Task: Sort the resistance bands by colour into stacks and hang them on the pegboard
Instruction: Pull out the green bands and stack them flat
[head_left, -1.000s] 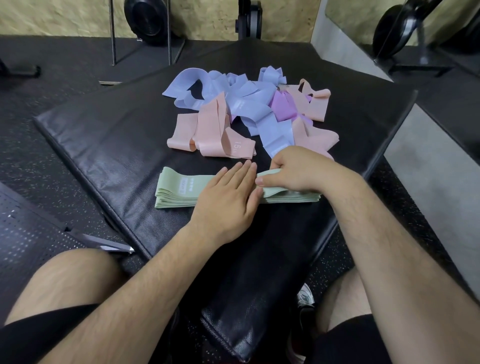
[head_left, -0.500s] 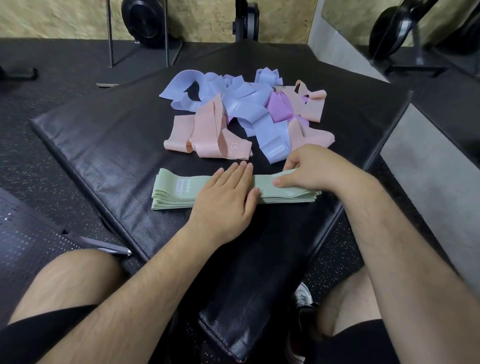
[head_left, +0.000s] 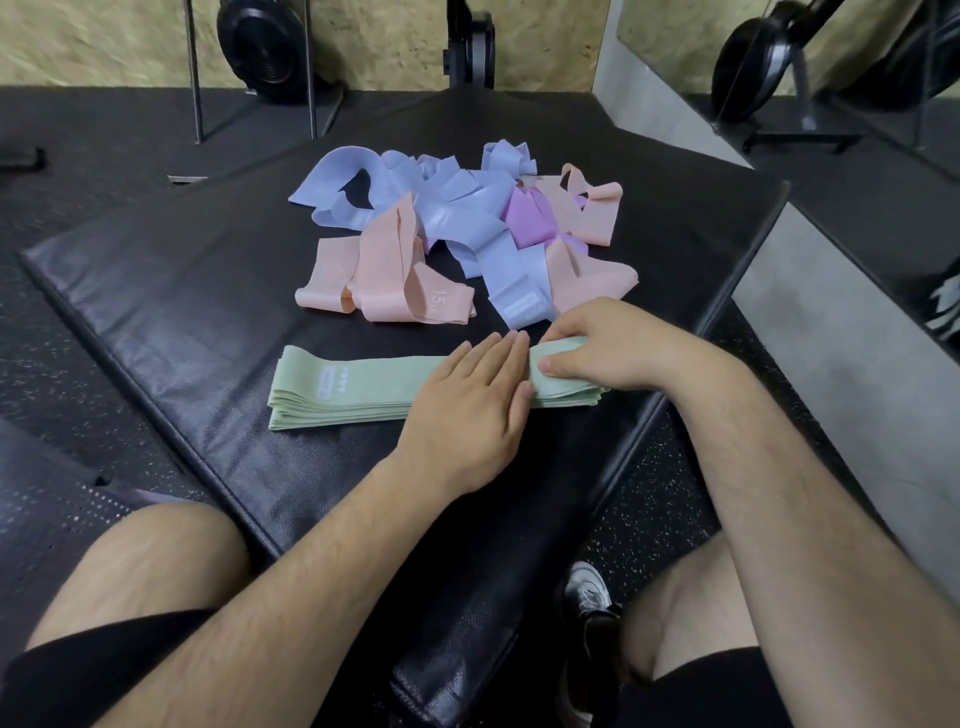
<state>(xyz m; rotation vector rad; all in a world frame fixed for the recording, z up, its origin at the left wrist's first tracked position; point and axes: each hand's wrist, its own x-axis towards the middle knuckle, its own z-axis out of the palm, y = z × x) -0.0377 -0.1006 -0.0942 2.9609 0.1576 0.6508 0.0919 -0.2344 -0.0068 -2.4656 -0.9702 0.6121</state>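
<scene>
Black padded bench (head_left: 171, 291) on speckled rubber floor (head_left: 62, 389); black weight plate (head_left: 262, 49) on a metal rack against a chipboard wall (head_left: 104, 41); a sneaker (head_left: 589, 597) below.

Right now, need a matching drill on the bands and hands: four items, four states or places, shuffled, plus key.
Items:
1. green bands
2. peach band marked 15
3. left hand
4. right hand

States:
A. pinching the stack's right end
B. loose in the mixed pile, unsorted
C. pressed flat on the stack's middle
D. neat flat stack at the mat's near side

Pairs: 1-D, 2-B, 3-C, 4-A
</scene>
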